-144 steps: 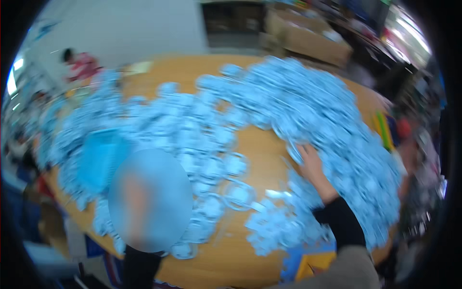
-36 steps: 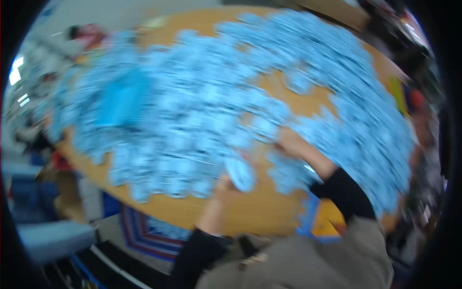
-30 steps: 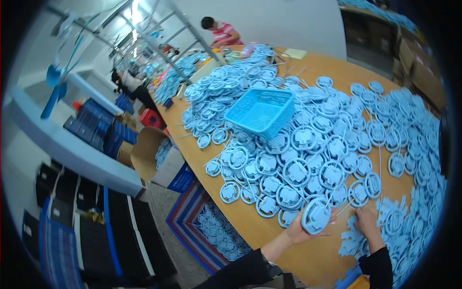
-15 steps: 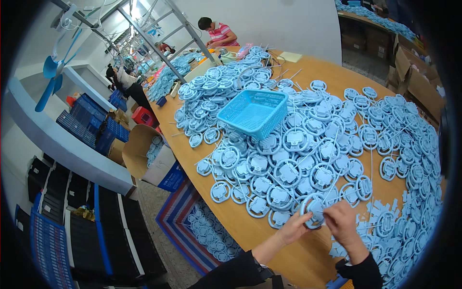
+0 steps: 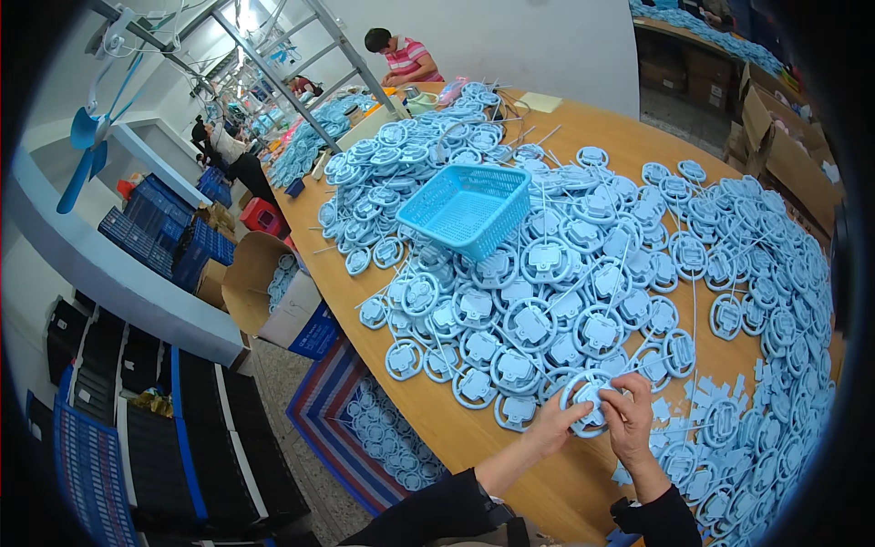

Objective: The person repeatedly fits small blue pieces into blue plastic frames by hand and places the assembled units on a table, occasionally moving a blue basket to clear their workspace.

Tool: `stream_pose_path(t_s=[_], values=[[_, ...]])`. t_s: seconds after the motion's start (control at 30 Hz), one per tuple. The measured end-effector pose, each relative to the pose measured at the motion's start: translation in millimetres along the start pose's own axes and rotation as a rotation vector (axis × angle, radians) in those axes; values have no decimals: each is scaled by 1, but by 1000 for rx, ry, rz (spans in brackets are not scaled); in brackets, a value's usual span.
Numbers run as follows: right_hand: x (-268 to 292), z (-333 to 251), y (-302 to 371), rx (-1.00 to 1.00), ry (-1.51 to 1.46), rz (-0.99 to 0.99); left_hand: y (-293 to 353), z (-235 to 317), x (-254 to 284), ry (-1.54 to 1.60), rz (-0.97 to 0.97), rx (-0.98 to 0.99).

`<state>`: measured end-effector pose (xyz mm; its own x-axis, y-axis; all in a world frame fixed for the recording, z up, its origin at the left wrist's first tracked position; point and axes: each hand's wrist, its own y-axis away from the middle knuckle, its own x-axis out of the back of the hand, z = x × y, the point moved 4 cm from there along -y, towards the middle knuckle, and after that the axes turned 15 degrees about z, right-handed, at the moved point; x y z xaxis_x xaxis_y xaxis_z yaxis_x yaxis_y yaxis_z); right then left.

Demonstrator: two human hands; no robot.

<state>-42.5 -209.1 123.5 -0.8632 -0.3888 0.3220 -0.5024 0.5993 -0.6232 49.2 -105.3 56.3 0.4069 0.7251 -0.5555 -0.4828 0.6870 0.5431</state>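
Disc (image 5: 591,390), pale blue and ringed, sits pinched between the left hand (image 5: 547,428) and, as far as shows, the right hand (image 5: 631,424), bare tabletop (image 5: 551,480) on its near side, piled rings (image 5: 544,326) just beyond.

no writing is legible; the white labels (image 5: 84,397) on the black containers (image 5: 166,463) at lower left are too small to read.

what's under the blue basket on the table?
Light-blue round parts crowd its lower edges, so the basket seems to rest on the pile. What lies directly beneath its base is covered: can't tell whether more parts or tabletop.
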Motion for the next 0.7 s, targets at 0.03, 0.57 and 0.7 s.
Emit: stream_pose_path(t_s=[0.03, 0.57, 0.7], values=[[0, 4, 2, -79, -49, -3, -3, -2, 2, -15, 33, -72], [-21, 63, 53, -983, -646, 125, -13, 16, 2, -280, 70, -267], [-20, 74, 59, -983, -537, 200, -21, 13, 7, -421, 42, -335]])
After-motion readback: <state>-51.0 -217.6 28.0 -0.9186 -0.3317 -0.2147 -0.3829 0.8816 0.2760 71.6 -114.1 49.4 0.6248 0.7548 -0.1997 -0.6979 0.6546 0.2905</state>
